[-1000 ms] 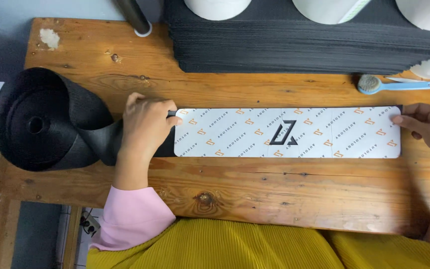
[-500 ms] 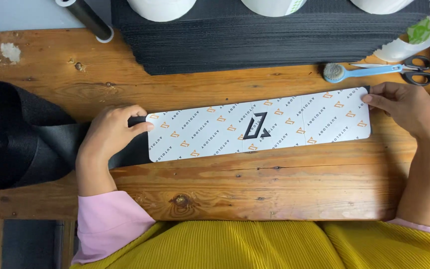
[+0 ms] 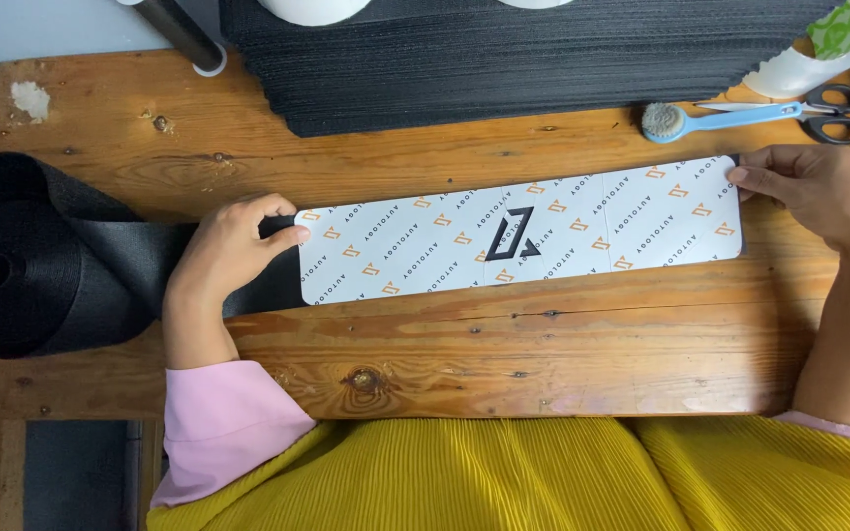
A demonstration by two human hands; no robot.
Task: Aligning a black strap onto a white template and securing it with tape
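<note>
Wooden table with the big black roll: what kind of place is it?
Probably a small craft or sewing workshop. A roll of black webbing, a stack of cut black strips and scissors lie on the worn wooden table.

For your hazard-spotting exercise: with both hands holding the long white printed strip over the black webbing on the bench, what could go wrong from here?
1. The white printed strip is held only at its ends by the left hand and right hand; it may skew off the black webbing.
2. The scissors lie near the right hand and might be knocked.
</note>
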